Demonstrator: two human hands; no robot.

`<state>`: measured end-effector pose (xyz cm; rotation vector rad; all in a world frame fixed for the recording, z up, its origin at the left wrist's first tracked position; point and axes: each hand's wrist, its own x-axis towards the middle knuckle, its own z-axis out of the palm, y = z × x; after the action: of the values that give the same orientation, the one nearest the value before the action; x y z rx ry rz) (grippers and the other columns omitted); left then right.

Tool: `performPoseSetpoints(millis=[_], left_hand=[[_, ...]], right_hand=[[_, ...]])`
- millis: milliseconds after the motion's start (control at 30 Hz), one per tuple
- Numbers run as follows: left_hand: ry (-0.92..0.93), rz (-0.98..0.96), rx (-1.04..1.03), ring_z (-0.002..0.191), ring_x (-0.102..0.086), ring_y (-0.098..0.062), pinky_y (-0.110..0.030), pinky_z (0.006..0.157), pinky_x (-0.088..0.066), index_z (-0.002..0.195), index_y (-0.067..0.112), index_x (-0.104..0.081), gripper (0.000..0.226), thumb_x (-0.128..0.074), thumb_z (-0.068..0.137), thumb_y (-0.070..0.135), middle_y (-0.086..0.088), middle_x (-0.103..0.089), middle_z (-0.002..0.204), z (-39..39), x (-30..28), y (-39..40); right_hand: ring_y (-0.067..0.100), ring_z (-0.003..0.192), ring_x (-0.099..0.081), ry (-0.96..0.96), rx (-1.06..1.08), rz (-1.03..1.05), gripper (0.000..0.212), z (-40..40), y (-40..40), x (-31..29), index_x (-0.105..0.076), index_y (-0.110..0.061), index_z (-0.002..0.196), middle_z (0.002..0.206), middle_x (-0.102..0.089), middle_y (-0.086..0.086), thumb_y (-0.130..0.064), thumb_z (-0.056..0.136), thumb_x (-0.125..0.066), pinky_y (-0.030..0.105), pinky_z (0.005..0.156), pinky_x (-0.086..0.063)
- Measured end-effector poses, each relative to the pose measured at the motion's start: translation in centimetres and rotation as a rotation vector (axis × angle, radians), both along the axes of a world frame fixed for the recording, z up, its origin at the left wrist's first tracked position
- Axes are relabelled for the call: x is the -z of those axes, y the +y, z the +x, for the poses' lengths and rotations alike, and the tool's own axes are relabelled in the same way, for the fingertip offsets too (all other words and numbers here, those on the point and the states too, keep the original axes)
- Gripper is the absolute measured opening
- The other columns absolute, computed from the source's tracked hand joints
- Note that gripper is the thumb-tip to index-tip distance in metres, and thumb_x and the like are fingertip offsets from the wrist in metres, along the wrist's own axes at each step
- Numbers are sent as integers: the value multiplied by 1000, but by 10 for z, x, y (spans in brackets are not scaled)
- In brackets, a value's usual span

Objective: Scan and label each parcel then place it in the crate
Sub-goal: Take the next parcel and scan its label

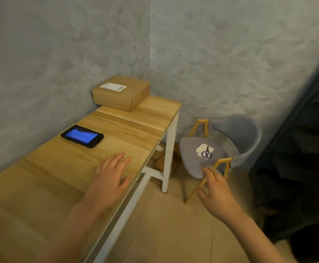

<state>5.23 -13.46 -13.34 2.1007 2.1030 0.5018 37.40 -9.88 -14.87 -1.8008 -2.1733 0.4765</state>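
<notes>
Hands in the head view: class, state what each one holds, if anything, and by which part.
Nothing is held. The left hand lies flat on the wooden table; the right hand reaches, fingers spread, toward the grey chair.

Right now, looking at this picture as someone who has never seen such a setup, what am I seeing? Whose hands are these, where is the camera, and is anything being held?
There is no machine here. A person wears a wide-angle camera on the head, so the single picture looks forward and down at their own two bare hands.

The left hand lies flat, fingers straight, on a long wooden table. The right hand is in the air beside the table, fingers loosely spread, reaching toward a grey chair. Neither hand holds anything.

On the table lie a dark handheld device with a lit blue screen and, at the far end by the wall, a cardboard parcel with a white label on top. On the chair seat, scissors rest on some white paper slips, perhaps labels. More cardboard shows under the table. No crate is clearly visible.
</notes>
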Motion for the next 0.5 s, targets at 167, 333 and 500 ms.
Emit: performPoseSetpoints(millis=[167,333,500], left_hand=[[-25,13,-136,145,-28,-21,-45,118,-29,148,24,-39,61,-44,92,47,-1,-34,156,13,-2,80],[-28,14,-271,145,-28,-29,-43,116,-24,147,19,-40,58,-51,94,38,-6,-34,156,12,-12,152],[-36,63,-394,141,-32,-32,-50,110,-35,147,24,-36,61,-46,91,45,-7,-29,158,-12,-11,223]], right_hand=[[22,145,-24,27,-117,-18,65,4,119,-17,-25,-19,153,158,-24,3,-32,96,-54,36,118,-25],[23,143,-27,40,-252,-25,64,-13,229,-27,-25,-21,152,157,-26,3,-33,96,-54,38,117,-29],[24,147,-21,33,-403,22,66,-57,337,-28,-23,-21,153,160,-21,5,-34,96,-55,38,118,-27]])
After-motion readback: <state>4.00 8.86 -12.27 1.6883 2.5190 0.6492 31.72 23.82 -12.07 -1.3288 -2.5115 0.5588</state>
